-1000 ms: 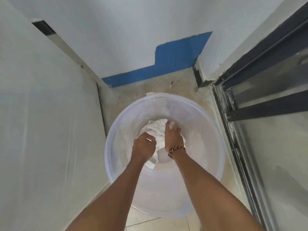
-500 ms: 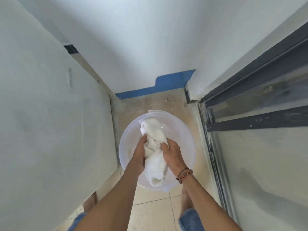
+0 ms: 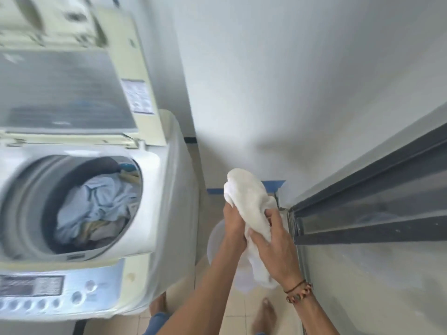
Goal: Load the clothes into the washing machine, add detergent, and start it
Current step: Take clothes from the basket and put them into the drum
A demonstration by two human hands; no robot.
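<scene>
1. The person holds a bunched white cloth (image 3: 251,209) with both hands, above a translucent plastic basin (image 3: 214,240) on the tiled floor (image 3: 212,317).
2. The left hand (image 3: 233,228) has its fingers curled round the cloth's left side; the right hand (image 3: 275,247) wraps its fingers and thumb round the cloth's right and near part — a beaded bracelet (image 3: 298,291) sits on that wrist.
3. The top of the cloth rises free above both hands; its lower end hangs beside the right wrist.
4. The washing machine (image 3: 154,213) stands at the left, lid (image 3: 65,90) raised at the far side, and its round drum opening already holds pale blue and other clothes (image 3: 96,204).
5. The machine's right edge lies just left of the left forearm — only a narrow strip of floor separates it from the dark-framed sliding door (image 3: 362,213) at the right.
6. The white wall (image 3: 290,81) closes the far end.
</scene>
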